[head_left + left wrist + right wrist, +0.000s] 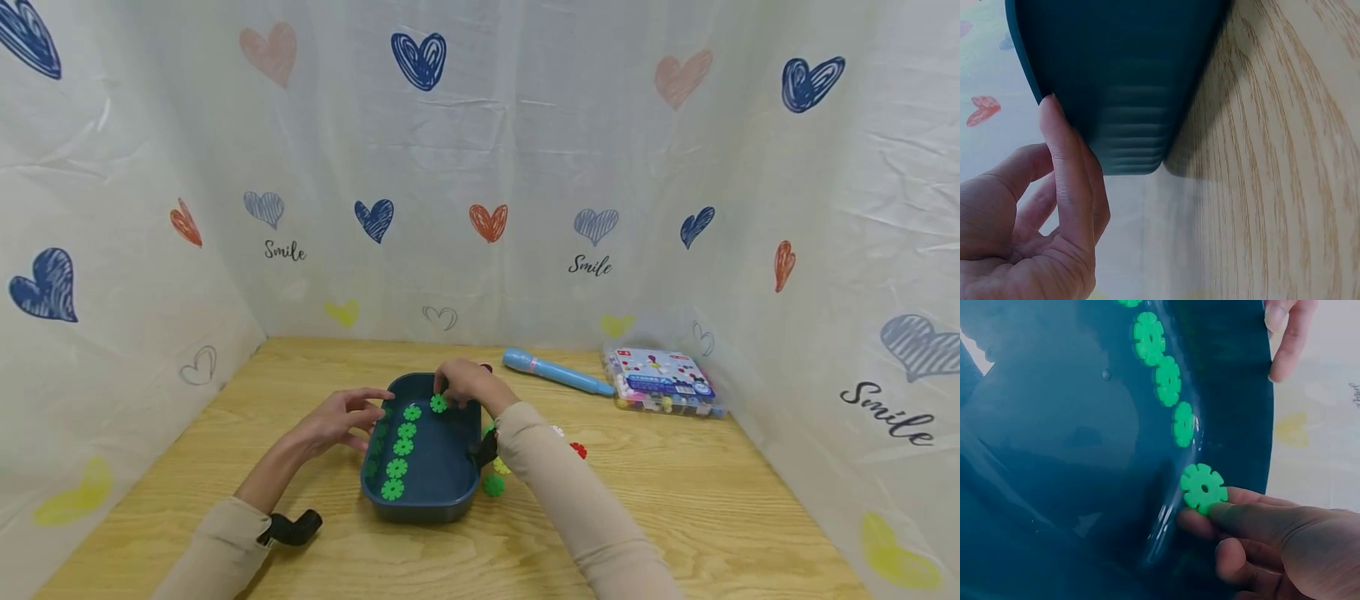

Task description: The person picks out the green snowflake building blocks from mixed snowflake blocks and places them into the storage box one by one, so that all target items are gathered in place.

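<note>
And the right hand (471,385) pinches 1 green notched disc (438,404) inside the dark blue tray (442,458), near its far edge! The left hand (330,423), fingers loosely extended, touches the tray's left rim. 5 green discs (403,447) run along that side. Loose discs (492,486) lie just beside the tray's right edge on the surface (720,517).

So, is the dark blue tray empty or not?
Not empty: five green snowflake discs lie in a row inside the dark blue tray.
</note>
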A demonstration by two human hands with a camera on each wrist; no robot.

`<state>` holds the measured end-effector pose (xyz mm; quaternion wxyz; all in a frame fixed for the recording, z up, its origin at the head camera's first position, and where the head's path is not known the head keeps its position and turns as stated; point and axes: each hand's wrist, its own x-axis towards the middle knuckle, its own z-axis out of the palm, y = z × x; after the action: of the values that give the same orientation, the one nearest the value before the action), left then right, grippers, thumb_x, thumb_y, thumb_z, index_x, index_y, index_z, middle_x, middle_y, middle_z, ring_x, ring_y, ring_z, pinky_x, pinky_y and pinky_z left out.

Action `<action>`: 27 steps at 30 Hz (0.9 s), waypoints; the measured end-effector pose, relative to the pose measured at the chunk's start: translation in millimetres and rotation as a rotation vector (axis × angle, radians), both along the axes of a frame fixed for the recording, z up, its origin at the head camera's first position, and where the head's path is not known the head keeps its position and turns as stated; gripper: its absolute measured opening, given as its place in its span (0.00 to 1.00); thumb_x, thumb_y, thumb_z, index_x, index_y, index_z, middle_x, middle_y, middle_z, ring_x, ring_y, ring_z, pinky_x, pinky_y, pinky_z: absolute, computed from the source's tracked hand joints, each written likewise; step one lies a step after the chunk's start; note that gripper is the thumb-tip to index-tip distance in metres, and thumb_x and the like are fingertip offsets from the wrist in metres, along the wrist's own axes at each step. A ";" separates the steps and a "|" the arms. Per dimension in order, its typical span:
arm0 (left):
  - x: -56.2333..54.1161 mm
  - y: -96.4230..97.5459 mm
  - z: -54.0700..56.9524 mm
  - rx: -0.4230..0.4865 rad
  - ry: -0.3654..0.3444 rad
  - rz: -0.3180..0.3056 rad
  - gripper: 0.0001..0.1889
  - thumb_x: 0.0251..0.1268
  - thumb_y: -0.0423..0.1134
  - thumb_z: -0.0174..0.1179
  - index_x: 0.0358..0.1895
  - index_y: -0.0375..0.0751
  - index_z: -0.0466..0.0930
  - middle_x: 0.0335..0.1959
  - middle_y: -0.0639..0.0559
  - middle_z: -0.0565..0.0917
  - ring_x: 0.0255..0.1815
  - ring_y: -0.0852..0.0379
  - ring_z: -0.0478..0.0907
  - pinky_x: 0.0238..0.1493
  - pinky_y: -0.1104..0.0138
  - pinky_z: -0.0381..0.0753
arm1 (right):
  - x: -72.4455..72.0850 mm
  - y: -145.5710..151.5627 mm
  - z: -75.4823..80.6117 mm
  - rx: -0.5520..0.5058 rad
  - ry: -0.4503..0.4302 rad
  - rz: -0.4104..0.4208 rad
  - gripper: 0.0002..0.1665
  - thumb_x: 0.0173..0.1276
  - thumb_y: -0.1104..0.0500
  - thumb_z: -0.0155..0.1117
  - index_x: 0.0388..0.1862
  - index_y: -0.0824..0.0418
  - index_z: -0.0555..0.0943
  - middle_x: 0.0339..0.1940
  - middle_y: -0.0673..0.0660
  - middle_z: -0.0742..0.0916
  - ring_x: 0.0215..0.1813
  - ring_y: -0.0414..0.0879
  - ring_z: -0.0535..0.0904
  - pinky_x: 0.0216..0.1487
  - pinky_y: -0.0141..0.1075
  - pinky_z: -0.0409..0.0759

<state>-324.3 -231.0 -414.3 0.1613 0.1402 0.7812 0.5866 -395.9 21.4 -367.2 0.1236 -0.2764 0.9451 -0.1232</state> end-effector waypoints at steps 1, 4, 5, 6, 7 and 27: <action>-0.3 -0.1 0.1 0.000 0.001 0.000 0.29 0.72 0.42 0.58 0.71 0.36 0.64 0.52 0.36 0.75 0.41 0.51 0.80 0.35 0.59 0.88 | -0.1 -0.8 0.3 0.004 0.002 -0.002 0.11 0.68 0.67 0.62 0.47 0.59 0.85 0.33 0.55 0.89 0.27 0.48 0.86 0.25 0.28 0.79; -1.3 -0.1 0.4 0.000 0.002 0.000 0.29 0.71 0.42 0.59 0.71 0.37 0.65 0.51 0.36 0.75 0.41 0.52 0.79 0.35 0.60 0.88 | 0.1 -3.2 0.6 0.022 0.005 -0.008 0.11 0.68 0.67 0.62 0.47 0.58 0.85 0.33 0.55 0.89 0.29 0.49 0.87 0.26 0.28 0.79; -1.5 -0.1 0.4 0.000 0.003 0.000 0.29 0.71 0.42 0.59 0.71 0.37 0.65 0.51 0.35 0.75 0.41 0.52 0.79 0.35 0.60 0.88 | 0.2 -4.1 0.4 0.028 0.005 -0.011 0.11 0.68 0.67 0.62 0.46 0.58 0.85 0.33 0.55 0.89 0.28 0.47 0.87 0.26 0.28 0.79; -1.6 -0.1 0.5 0.001 0.002 0.000 0.29 0.71 0.42 0.59 0.71 0.37 0.65 0.51 0.35 0.74 0.41 0.52 0.79 0.34 0.60 0.88 | 0.3 -5.0 0.1 0.035 0.008 -0.014 0.11 0.68 0.67 0.62 0.46 0.58 0.85 0.33 0.55 0.89 0.26 0.46 0.86 0.27 0.27 0.79; -1.8 0.0 0.5 0.002 0.002 0.000 0.29 0.71 0.42 0.59 0.71 0.37 0.65 0.52 0.34 0.74 0.40 0.52 0.79 0.34 0.60 0.88 | 0.3 -5.8 -0.5 0.042 0.010 -0.015 0.10 0.68 0.66 0.62 0.46 0.57 0.85 0.32 0.55 0.89 0.25 0.44 0.86 0.27 0.27 0.79; 0.5 1.3 0.2 -0.006 0.006 0.015 0.28 0.71 0.41 0.59 0.70 0.36 0.65 0.51 0.35 0.75 0.40 0.53 0.79 0.34 0.60 0.88 | 5.6 15.7 14.4 -0.005 0.029 0.038 0.12 0.73 0.59 0.59 0.52 0.57 0.82 0.36 0.53 0.89 0.24 0.42 0.82 0.28 0.32 0.79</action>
<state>-323.8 -229.7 -414.1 0.1549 0.1356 0.7844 0.5851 -390.3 37.1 -352.8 0.1118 -0.2965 0.9410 -0.1192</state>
